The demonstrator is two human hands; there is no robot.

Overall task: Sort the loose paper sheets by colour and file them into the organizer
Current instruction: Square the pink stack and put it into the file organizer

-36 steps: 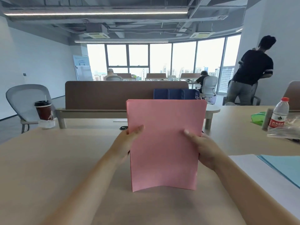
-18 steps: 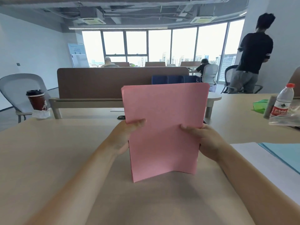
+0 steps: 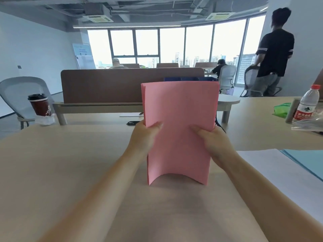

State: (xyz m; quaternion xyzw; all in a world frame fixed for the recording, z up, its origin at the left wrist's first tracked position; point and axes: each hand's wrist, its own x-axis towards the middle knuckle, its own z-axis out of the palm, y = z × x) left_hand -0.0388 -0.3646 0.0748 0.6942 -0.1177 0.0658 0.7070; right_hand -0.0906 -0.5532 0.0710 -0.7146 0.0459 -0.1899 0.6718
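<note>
Both arms reach straight out. Left hand [image 3: 144, 135] & right hand [image 3: 214, 142] each pinch a side of the pink paper stack [image 3: 180, 130], thumbs in front, held upright w/ its bottom edge on the bench [image 3: 70, 163].

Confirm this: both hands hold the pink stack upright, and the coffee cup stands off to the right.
Not quite: the cup's side is wrong. The left hand and right hand do hold the pink stack upright, but the coffee cup stands off to the left, as the head view shows.
</note>
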